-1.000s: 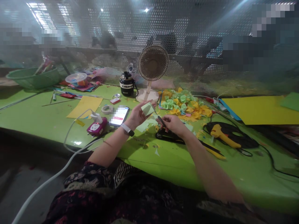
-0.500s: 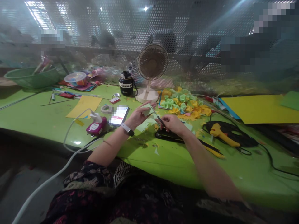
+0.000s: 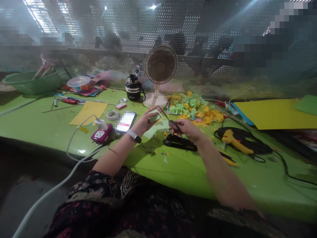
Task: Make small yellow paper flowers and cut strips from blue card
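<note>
Green bench (image 3: pixel 170 178), mesh screen (image 3: pixel 198 16) at 12 o'clock

Clock read from the paper, 12 being away from the person. Pale green paper (image 3: pixel 155 116): up in the left hand (image 3: pixel 145 123), pinched between thumb and fingers, off the bench, presumably so the blades have room beneath. Single or folded, cannot tell.

Scissors (image 3: pixel 173 124) in the right hand (image 3: pixel 187 129), grip closed around the handles. Blades point to 11, alongside the paper's right edge; whether they touch it or stand parted, cannot tell. Angle likely suits two hands meeting mid-body.

Scraps (image 3: pixel 151 133) at 6, just under the paper, where offcuts would drop. Black tool (image 3: pixel 182 143), perhaps a stapler, at 4 to 5, below the right hand.

Phone (image 3: pixel 125 122) near 9, lit screen up, probably laid for glancing at. Tape (image 3: pixel 112 115) beyond it, also 9. Socket (image 3: pixel 101 135) at 8, its cables running off the near edge.

Folded flowers (image 3: pixel 193 107) heaped at 2, green and yellow, near but out of elbow range, I'd judge. Glue gun (image 3: pixel 237 142) at 4, well apart. Fan (image 3: pixel 160 66) at 12, facing the seat, likely for cooling.
</note>
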Tool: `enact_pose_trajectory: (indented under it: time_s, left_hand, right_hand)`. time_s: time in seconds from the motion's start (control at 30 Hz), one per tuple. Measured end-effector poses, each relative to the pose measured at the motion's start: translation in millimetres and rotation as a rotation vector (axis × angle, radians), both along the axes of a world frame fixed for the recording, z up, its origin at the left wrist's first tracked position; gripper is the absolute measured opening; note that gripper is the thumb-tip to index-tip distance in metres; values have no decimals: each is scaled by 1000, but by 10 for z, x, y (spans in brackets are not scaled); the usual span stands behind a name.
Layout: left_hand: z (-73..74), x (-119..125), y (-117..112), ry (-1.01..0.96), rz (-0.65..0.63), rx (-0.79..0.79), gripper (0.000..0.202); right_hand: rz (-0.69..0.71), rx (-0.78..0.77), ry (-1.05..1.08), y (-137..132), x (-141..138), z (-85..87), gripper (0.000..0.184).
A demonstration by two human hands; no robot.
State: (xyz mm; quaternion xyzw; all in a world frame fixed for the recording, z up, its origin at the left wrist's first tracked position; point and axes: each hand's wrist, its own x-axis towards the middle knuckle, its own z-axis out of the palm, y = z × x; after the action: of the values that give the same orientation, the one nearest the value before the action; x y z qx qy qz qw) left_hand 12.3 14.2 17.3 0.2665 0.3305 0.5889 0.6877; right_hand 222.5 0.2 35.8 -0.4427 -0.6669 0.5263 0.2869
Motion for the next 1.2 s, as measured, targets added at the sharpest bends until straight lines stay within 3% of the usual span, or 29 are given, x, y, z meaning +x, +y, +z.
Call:
enact_pose_trajectory:
  time_s: [0.17,0.3,0.43,0.6,0.77,0.9,0.97,1.07,1.2]
  left_hand:
    - [18,-16,1,-31,19,9,27]
    - [-16,-55,33,-39,11,24,22]
    - [-15,-87,39,-22,-6,62,20]
    - [4,-94,27,-15,16,56,19]
    - [-5,-70,3,42,2,81,20]
    - [4,-37,-38,71,-7,86,19]
    - [5,-9,-62,80,-23,100,18]
    - [-7,39,-90,99,-56,105,20]
    - [-31,85,-110,103,-74,99,20]
  right_hand:
    - [-143,81,-70,119,138,3,59]
    - [-318,306,-506,247,291,-70,36]
    - [-303,406,-877,315,358,-173,27]
    - [-321,365,-988,385,326,-290,27]
    - [-271,310,-937,455,382,-351,22]
    - [-310,360,-831,375,373,-246,23]
    - [-334,413,-647,282,276,-171,23]
    - [-175,310,-263,127,51,-112,34]
    - [-125,304,-108,8,-191,-167,43]
